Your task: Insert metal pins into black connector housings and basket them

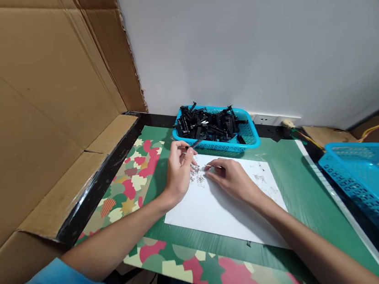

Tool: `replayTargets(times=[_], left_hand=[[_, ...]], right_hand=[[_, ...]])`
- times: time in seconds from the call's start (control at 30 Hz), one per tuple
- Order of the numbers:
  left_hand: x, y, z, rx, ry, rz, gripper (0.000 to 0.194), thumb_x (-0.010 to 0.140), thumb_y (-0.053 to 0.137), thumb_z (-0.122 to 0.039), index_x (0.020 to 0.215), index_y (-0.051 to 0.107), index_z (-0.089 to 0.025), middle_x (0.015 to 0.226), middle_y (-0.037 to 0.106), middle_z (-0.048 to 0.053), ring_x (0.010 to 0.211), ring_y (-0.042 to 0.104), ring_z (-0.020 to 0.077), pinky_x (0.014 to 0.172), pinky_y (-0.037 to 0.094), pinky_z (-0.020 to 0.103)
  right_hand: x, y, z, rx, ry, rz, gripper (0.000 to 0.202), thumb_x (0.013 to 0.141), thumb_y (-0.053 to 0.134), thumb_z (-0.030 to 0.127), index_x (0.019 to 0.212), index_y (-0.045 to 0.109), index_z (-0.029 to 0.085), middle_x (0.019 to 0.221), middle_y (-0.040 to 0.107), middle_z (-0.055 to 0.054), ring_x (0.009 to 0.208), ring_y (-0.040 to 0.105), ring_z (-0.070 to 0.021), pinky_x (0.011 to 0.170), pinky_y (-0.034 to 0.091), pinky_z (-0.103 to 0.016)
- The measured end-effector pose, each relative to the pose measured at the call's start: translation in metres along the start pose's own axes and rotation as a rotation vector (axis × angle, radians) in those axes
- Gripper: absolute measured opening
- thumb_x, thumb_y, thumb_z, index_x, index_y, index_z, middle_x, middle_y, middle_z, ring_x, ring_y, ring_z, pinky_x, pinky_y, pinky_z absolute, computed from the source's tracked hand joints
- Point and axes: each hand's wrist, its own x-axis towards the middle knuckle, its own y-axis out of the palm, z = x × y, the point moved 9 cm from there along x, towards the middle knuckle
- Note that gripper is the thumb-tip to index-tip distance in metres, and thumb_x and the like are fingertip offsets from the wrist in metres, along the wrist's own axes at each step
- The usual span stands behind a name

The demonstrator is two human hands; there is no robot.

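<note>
My left hand (179,168) is closed, pinching a slim black plastic part (197,143) that sticks out past the fingertips toward the basket. Just right of it, my right hand (227,174) is closed in a pinch on a thin metal piece (209,166); its exact kind is too small to make out. Between both hands, a small heap of shiny metal parts (199,177) lies on a white sheet (215,210). Part of the heap is hidden behind my left fingers.
Behind the hands stands a blue basket (257,140) filled with black plastic parts (208,123). A second blue basket (349,177) is at the right. Cardboard (46,76) walls the left side. A green mat (307,196) lies under the sheet; a power strip (265,119) sits by the wall.
</note>
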Motion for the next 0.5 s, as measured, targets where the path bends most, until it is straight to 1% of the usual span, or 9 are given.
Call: replayTargets(times=[0.13, 0.23, 0.3, 0.4, 0.5], left_hand=[[-0.003, 0.0, 0.005, 0.002, -0.042, -0.008, 0.017, 0.103, 0.064, -0.037, 0.108, 0.054, -0.023, 0.093, 0.063, 0.001, 0.072, 0.061, 0.0123, 0.059, 0.048, 0.023], [-0.003, 0.001, 0.007, -0.011, -0.064, -0.013, 0.016, 0.104, 0.062, -0.037, 0.108, 0.055, -0.023, 0.087, 0.059, 0.0, 0.071, 0.06, 0.0128, 0.059, 0.048, 0.023], [-0.004, 0.002, 0.008, -0.011, -0.076, -0.012, 0.015, 0.104, 0.061, -0.037, 0.108, 0.055, -0.023, 0.085, 0.057, -0.001, 0.071, 0.059, 0.0131, 0.058, 0.048, 0.023], [-0.004, 0.003, 0.008, 0.0, -0.089, -0.005, 0.015, 0.104, 0.061, -0.037, 0.109, 0.055, -0.024, 0.086, 0.057, -0.001, 0.068, 0.057, 0.0129, 0.056, 0.047, 0.023], [-0.005, 0.005, 0.005, 0.023, -0.08, 0.032, 0.013, 0.102, 0.063, -0.034, 0.109, 0.061, -0.023, 0.088, 0.059, 0.0, 0.065, 0.056, 0.0121, 0.057, 0.047, 0.025]], right_hand=[[0.004, 0.005, 0.0, -0.008, -0.016, 0.047, 0.013, 0.097, 0.065, 0.024, 0.096, 0.078, 0.021, 0.08, 0.071, -0.003, 0.069, 0.057, -0.0193, 0.066, 0.037, -0.032], [0.006, 0.005, -0.002, -0.008, -0.022, 0.081, 0.012, 0.096, 0.064, 0.019, 0.088, 0.074, 0.02, 0.078, 0.068, -0.003, 0.07, 0.056, -0.0199, 0.068, 0.037, -0.032], [0.005, 0.004, -0.004, 0.004, -0.03, 0.099, 0.01, 0.094, 0.065, 0.019, 0.085, 0.07, 0.019, 0.082, 0.068, -0.005, 0.075, 0.058, -0.0215, 0.071, 0.038, -0.033], [0.001, -0.002, -0.003, 0.05, -0.044, 0.115, 0.01, 0.098, 0.063, 0.023, 0.09, 0.067, 0.019, 0.094, 0.069, -0.008, 0.087, 0.06, -0.0241, 0.078, 0.042, -0.035], [-0.007, -0.014, -0.002, 0.108, -0.037, 0.132, 0.012, 0.105, 0.057, 0.026, 0.096, 0.063, 0.02, 0.095, 0.069, -0.006, 0.084, 0.059, -0.0219, 0.076, 0.043, -0.033]])
